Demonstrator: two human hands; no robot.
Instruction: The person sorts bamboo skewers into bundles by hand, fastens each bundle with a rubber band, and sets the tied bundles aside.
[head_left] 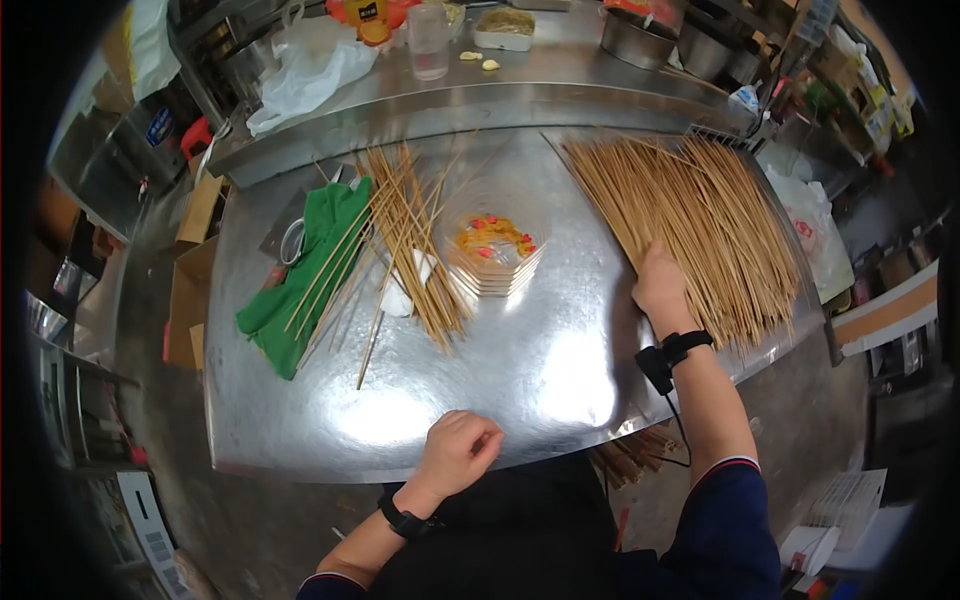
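Observation:
A broad pile of thin wooden sticks [700, 235] covers the right part of the metal table. At its left edge lies my right hand [662, 282], fingers curled in against the sticks, the fingertips partly hidden. My left hand [460, 450] rests by the table's front edge, closed, away from the sticks; what it holds, if anything, is hidden. Left of centre, a looser bunch of sticks [412, 255] lies crossed over a green cloth [300, 285] and some white tissue [398, 298]. Between the two bunches stands a clear container [495, 285] with orange and red bits.
Scissors [292, 240] lie beside the green cloth. On the back shelf are a plastic bag [315, 85], a clear cup [428, 45], a white tray [504, 32] and a metal pot [637, 40]. A cardboard box [190, 300] stands left of the metal table [480, 390].

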